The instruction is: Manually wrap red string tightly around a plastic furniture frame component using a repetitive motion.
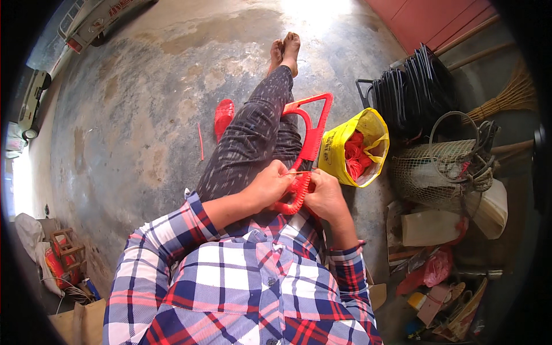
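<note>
Fingers (pixel 287 175) of the left hand (pixel 270 184) pinch a thin red strand (pixel 300 172) against the red wrapped frame (pixel 310 135), while the right hand (pixel 325 195) is closed around the frame's lower curved end (pixel 290 201). Beyond the fingers the frame runs up across the lap along the outstretched legs (pixel 259 132). Just right of the right hand a yellow bag (pixel 339 149) holds more red strands (pixel 355 154). Left of the legs, a red sandal (pixel 223 117) lies on the concrete floor (pixel 132 115).
</note>
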### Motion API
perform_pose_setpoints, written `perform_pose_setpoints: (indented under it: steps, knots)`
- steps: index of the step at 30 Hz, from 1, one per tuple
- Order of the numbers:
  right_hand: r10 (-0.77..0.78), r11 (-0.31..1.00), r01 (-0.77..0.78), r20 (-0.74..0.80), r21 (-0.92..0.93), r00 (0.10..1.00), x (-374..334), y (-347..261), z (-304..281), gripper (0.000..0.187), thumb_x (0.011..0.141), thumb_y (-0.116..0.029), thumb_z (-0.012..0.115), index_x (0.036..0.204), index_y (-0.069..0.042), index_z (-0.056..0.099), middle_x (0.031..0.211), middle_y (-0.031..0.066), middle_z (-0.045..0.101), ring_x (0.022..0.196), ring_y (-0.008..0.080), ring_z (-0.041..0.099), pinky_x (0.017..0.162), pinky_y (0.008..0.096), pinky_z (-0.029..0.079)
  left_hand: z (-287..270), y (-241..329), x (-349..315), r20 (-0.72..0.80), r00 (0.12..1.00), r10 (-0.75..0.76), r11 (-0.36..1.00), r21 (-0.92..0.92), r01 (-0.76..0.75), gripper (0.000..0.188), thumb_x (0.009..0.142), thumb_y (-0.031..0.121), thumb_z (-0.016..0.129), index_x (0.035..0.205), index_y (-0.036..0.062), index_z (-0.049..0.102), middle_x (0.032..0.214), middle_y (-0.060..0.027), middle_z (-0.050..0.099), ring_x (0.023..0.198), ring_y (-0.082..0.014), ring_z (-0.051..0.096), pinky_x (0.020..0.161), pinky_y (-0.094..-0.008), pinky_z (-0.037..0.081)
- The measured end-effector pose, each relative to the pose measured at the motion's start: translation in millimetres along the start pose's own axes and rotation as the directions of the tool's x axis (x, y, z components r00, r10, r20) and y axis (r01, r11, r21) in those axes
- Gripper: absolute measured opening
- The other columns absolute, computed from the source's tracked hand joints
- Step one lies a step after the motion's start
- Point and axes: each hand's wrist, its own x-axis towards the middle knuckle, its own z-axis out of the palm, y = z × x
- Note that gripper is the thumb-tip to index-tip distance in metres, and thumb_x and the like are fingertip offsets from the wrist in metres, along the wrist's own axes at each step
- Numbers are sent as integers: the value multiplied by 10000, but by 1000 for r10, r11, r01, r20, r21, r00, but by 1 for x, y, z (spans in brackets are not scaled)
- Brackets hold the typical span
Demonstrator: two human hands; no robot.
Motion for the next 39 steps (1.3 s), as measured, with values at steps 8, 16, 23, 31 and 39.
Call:
perform_pose_setpoints:
  steps: [8,16,23,31,39]
  knots:
    - [152,723,67,-253,688,956,-13,-14,-23,488,764,13,719,1231,33,579,1058,84,625,920,152,638,838,274,524,-10,57,-21,31,482,876,370,599,-710,146,775,-17,646,883,58,582,967,-139,491,749,-292,587,605,-353,499]
    - [136,599,179,-319,781,938,-20,-26,-34,490,766,11,741,1217,-50,559,1210,55,558,1123,160,549,976,337,456,2,86,-8,16,968,250,883,-414,-221,136,900,207,604,898,73,581,676,51,487,586,-48,416,506,-228,343]
    - [158,-173,519,-497,837,853,-40,25,-136,482,975,-321,537,1377,-71,448,1402,145,486,1290,304,457,1131,500,289,11,19,39,-11,979,202,979,-9,-202,150,865,174,649,938,51,607,864,-38,543,810,-122,549,744,-250,453]
    - [-47,-164,317,-328,934,943,-116,5,-187,354,1000,-354,487,1149,-36,451,873,52,438,726,166,385,636,332,381,14,10,56,39,999,8,920,-392,8,325,848,208,616,1093,30,497,942,-88,565,880,-190,521,788,-325,431]
    - [620,395,528,-642,752,451,-150,78,-154,420,1009,-390,454,1285,-76,485,1049,79,611,896,224,591,753,361,519,8,20,37,-61,996,63,923,-375,-81,411,761,191,702,1098,9,552,1012,-107,560,974,-229,535,889,-359,424]
